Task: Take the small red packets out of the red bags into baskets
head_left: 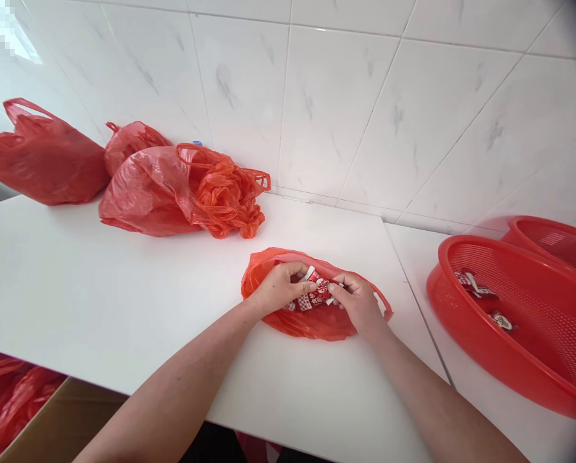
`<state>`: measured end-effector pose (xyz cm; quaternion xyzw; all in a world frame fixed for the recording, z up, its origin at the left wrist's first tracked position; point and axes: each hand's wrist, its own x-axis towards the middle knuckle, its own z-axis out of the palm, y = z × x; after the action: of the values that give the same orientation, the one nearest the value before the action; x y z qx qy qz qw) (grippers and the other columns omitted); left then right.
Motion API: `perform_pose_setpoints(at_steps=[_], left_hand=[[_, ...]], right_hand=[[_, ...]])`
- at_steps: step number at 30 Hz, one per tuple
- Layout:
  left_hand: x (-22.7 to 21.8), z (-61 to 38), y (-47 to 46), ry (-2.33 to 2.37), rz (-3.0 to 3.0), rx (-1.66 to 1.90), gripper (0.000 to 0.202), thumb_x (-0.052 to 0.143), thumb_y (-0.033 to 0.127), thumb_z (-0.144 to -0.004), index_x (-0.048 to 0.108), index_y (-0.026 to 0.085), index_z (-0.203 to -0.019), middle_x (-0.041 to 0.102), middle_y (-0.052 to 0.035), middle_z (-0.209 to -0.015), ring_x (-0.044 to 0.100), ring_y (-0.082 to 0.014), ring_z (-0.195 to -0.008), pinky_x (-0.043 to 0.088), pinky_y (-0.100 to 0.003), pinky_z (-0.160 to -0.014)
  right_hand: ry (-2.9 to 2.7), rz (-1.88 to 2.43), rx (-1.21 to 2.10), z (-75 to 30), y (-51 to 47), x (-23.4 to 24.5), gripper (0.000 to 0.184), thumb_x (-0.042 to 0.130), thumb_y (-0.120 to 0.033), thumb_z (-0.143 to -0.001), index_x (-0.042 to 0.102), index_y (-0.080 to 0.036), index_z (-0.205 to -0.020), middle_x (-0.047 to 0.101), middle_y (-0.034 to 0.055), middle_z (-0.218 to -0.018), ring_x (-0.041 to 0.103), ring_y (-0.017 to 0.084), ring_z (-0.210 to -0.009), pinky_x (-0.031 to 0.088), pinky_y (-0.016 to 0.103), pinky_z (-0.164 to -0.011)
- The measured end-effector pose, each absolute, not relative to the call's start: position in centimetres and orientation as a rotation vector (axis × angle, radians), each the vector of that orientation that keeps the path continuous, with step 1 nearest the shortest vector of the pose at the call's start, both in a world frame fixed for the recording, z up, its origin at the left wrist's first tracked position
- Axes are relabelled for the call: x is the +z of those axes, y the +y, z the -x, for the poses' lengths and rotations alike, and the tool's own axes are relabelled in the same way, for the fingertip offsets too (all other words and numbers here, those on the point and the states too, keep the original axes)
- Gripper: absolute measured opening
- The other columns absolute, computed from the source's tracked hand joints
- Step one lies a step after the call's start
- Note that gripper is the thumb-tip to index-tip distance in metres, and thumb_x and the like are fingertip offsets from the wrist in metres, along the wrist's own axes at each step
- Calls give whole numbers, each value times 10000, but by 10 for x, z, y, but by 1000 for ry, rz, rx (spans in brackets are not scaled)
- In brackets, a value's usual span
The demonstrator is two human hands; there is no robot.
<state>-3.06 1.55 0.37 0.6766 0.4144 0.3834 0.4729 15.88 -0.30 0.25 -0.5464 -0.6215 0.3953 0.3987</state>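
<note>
Between my two hands is a small red and white wrapped snack packet (319, 283), with white print and a barcode. My left hand (284, 286) pinches its left end between thumb and fingers. At the right end, my right hand (356, 297) grips the packet the same way. Both hands are over the mouth of an open red plastic bag (317, 326) lying on the white table (172, 308). More wrapped pieces show partly below the packet inside the bag; my fingers hide most of them.
Several full red plastic bags (148, 190) stand along the tiled wall at the left. On the right, a red perforated basket (471, 334) holds a few wrapped pieces, with another red basket (558, 231) behind it. A cardboard box (71, 411) with red bags is at lower left.
</note>
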Motion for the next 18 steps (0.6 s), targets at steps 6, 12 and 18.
perform_pose_setpoints(at_steps=[6, 12, 18], left_hand=[[1, 31, 16, 1043, -1721, 883, 329, 628, 418, -743, 439, 168, -645, 381, 59, -583, 357, -72, -520, 285, -200, -450], [2, 32, 16, 1058, -1722, 940, 233, 568, 331, -788, 461, 168, -661, 455, 49, -606, 420, -80, -538, 339, -201, -479], [6, 31, 13, 969, -1744, 914, 187, 530, 321, -815, 533, 159, -721, 518, 21, -638, 492, -99, -579, 388, -207, -506]], right_hand=[[-1597, 1371, 1008, -156, -4, 3, 198, 556, -380, -775, 569, -200, -694, 544, -27, -608, 503, 129, -574, 400, 249, -549], [-1619, 1326, 1101, -156, -4, 2, 272, 559, -464, -780, 619, -213, -864, 582, -8, -664, 532, 145, -598, 431, 264, -555], [-1693, 1297, 1191, -154, -6, 6, 279, 586, -471, -759, 636, -217, -865, 617, -2, -713, 546, 156, -616, 444, 277, -575]])
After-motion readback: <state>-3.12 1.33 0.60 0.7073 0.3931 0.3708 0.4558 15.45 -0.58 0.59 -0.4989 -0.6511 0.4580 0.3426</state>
